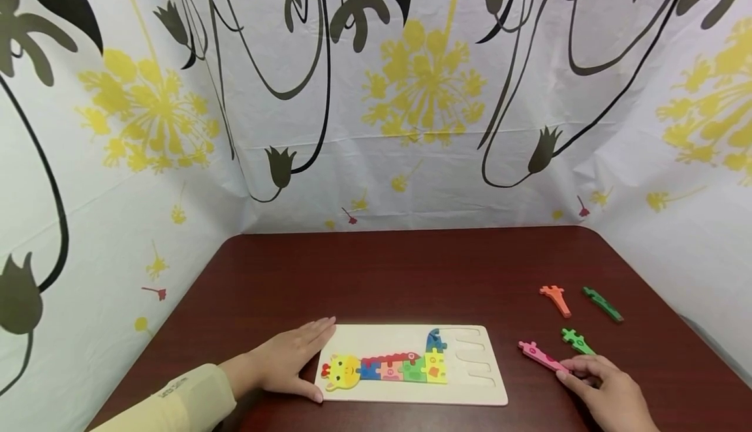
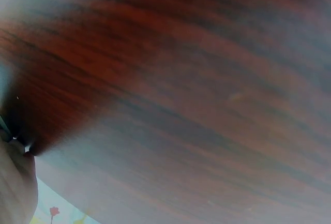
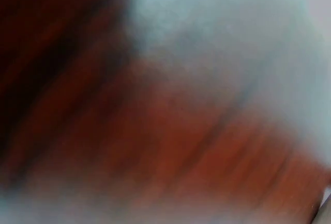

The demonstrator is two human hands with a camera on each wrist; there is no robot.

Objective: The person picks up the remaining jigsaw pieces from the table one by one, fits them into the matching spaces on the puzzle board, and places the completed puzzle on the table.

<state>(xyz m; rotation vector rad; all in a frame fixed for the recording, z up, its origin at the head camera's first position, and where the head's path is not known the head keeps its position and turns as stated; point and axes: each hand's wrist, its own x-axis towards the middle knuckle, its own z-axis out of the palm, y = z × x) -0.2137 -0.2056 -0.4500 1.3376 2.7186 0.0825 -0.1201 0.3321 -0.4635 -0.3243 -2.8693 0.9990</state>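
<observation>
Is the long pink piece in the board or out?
Out. The long pink piece is held by one end in the right hand, to the right of the board, with table showing between board and piece.

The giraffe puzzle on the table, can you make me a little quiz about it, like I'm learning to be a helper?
1. What colour piece does the right hand hold?
A. blue
B. pink
C. yellow

2. True or false: in the head view, the left hand is at the right edge of the board.

3. How many pieces are off the board, counting the held one?

Key:
1. B, the pink piece.
2. False; it is at the left edge.
3. Four: the pink piece, the orange piece, the light green piece and the dark green piece.
</observation>
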